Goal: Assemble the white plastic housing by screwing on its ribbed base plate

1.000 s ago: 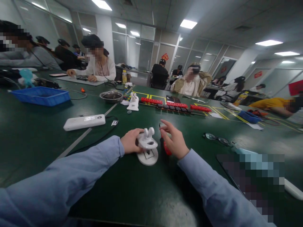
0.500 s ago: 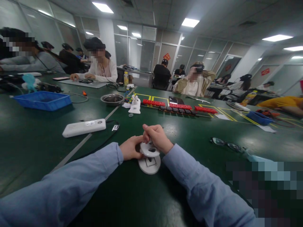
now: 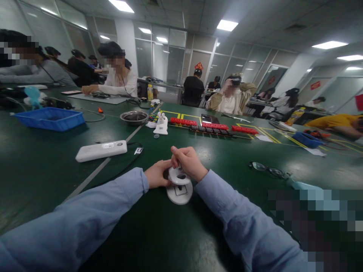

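Observation:
A white device with a round base [image 3: 180, 195] and a smaller oval top part [image 3: 179, 176] stands on the green table in front of me. My left hand [image 3: 157, 174] grips the device from its left side, the thumb low against it. Above the top part, my right hand [image 3: 187, 160] is closed, its thumb pointing up to the left and its fingers curled. Whatever those fingers pinch is too small or hidden to name.
Left lie a white power bank [image 3: 101, 151] with a black cable and a blue tray [image 3: 52, 120]. Ahead are a metal bowl [image 3: 134, 117], a white stand [image 3: 161, 124] and red strips [image 3: 214, 126]. Glasses [image 3: 266, 169] lie right. Several people sit around.
The view has shifted slightly. Both hands stay at the white device, with hardly any change in their hold. Across the table, a person's raised hand has moved away from the face.

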